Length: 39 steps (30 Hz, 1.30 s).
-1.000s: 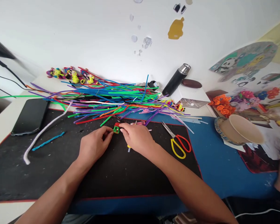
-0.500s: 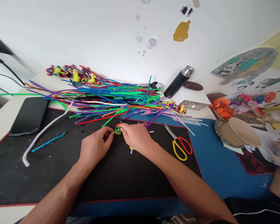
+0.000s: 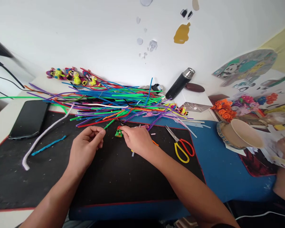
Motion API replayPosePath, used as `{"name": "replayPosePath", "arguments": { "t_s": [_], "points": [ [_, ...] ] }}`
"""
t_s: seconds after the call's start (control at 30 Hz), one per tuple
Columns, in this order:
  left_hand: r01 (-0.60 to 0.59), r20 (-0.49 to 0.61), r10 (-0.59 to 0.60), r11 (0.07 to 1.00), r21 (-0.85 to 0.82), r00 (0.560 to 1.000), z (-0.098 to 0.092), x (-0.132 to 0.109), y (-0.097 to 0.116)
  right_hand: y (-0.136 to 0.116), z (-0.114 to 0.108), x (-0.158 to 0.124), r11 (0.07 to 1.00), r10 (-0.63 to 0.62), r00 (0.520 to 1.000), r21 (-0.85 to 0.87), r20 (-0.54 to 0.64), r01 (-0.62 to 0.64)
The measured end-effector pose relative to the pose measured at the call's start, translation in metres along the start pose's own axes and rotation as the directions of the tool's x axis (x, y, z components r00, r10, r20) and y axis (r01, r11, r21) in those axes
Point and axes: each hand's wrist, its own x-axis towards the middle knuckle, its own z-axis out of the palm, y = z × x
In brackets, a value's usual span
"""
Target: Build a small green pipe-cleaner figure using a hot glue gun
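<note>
Moved left hand (image 3: 86, 146) off green-and-red craft piece (image 3: 118, 133) within last half second. Now pinching it in fingers of right hand (image 3: 139, 138) alone, left of scissors (image 3: 179, 140). Can't tell left fingers' grip; farther left of scissors.

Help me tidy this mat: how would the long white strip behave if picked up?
The long white strip is probably light, being so slender. It likely flexes but roughly holds its shape, since it lies in a bend. That curve should discourage rolling.
</note>
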Motion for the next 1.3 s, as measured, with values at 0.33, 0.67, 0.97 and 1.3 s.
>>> {"name": "replayPosePath", "arguments": {
  "t_s": [0.33,0.67,0.97,1.3],
  "points": [
    [0.058,0.143,-0.045,0.995,-0.086,0.989,0.005,-0.019,0.003,-0.003,-0.004,-0.048,0.885,0.016,0.973,0.455,-0.230,0.093],
    [0.099,0.239,-0.059,0.982,-0.160,0.969,0.018,-0.045,0.010,-0.006,0.017,-0.092,0.676,0.046,0.977,0.727,-0.210,0.124],
    [0.101,0.353,-0.048,0.986,-0.133,0.934,0.040,-0.058,0.025,0.017,0.023,-0.101,0.347,0.281,0.953,0.938,-0.112,0.008],
    [-0.053,0.361,0.021,0.995,0.079,0.932,0.063,-0.068,0.042,0.032,0.016,-0.111,0.317,0.292,0.942,0.946,-0.166,0.069]
  ]
}}
